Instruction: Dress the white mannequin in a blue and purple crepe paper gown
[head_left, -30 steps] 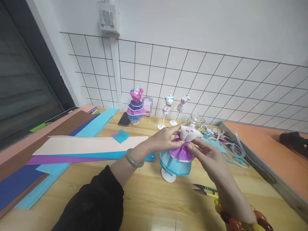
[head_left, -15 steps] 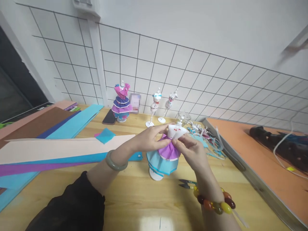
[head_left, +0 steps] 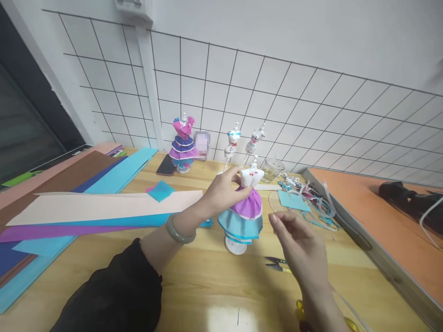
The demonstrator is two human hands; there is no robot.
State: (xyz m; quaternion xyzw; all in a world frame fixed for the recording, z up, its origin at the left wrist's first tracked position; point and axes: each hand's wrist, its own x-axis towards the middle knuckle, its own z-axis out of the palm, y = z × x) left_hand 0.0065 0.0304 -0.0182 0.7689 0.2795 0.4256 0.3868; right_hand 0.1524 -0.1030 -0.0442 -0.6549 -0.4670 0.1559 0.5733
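A small white dress form (head_left: 251, 176) stands upright on its round base, wearing a tiered skirt (head_left: 241, 220) in purple and light blue. My left hand (head_left: 224, 192) is closed round its waist from the left, with the thumb across the front. To the right of the skirt, apart from it, my right hand (head_left: 300, 237) is raised with thumb and forefinger pinched; I cannot make out whether anything is between them. Beneath that hand lie thread snips (head_left: 277, 264), blades pointing left, their handle partly hidden by the hand.
Behind stand a dressed form (head_left: 182, 150) and two plain dress forms (head_left: 231, 144), near a glass jar (head_left: 273, 169). Tangled ribbons (head_left: 320, 200) lie right, by an orange-lined tray (head_left: 349, 203). Long crepe paper strips (head_left: 114, 207) cover the left, with a phone (head_left: 166, 165) behind.
My right hand has left the dress form's waist and moved right and down. My left hand still holds the form. The camera view has shifted slightly.
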